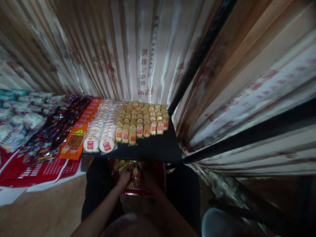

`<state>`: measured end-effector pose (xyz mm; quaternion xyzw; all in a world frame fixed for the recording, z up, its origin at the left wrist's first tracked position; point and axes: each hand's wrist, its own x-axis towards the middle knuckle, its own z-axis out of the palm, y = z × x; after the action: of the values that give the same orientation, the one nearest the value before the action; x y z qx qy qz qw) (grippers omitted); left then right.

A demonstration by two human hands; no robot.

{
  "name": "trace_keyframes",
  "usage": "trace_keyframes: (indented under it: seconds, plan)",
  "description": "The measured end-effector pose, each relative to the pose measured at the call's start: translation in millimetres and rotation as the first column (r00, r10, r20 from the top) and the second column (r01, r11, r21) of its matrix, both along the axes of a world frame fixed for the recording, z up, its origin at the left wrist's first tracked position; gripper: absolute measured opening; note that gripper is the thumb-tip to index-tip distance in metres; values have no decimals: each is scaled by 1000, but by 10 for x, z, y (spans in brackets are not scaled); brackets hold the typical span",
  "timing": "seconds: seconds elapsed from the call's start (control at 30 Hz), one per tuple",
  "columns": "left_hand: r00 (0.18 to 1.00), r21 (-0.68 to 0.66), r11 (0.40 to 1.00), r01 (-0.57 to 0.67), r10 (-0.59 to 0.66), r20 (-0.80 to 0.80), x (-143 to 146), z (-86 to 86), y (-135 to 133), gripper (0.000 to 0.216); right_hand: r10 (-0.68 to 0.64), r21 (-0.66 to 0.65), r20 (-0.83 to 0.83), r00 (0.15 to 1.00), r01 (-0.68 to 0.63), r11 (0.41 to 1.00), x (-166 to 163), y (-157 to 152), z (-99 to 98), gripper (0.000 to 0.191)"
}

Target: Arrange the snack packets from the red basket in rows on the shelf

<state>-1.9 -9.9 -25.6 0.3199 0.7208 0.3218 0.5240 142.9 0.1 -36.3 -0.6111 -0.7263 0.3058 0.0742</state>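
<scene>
My left hand (125, 175) reaches down into a red basket (138, 190) below the black shelf edge and closes on small yellow wrapped snack packs (134, 168) piled in it. My right hand (148, 172) is in the same basket, dim and blurred, among the packs; its grip cannot be made out. On the black shelf (153, 146) above, rows of the same yellow snack packs (143, 118) with red labels stand upright.
Left of the yellow rows lie round white cakes (102, 130), orange packets (79, 131), dark wrapped sweets (59, 126) and pale bags (17, 121). Striped curtain cloth (138, 49) hangs behind and to the right. A black pole (202, 52) slants up. Wooden floor (41, 210) lies at lower left.
</scene>
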Motion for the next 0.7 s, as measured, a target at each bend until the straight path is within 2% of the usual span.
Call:
trace_keyframes:
  seconds: [0.13,0.27,0.53,0.7]
  plan:
    - [986,46,996,-82,74,152,83,240,-75,23,10,25,-72,997,-8,1000,83,-66,140,30]
    - [976,86,983,-164,149,160,154,489,-108,24,19,59,-169,985,-9,998,162,-137,324,27]
    - [997,289,955,-71,64,33,231,770,-170,23,-7,161,-326,945,62,985,257,-262,672,23]
    - [991,378,920,-107,67,118,307,1066,-154,25,-17,192,-410,912,105,976,277,-215,850,22]
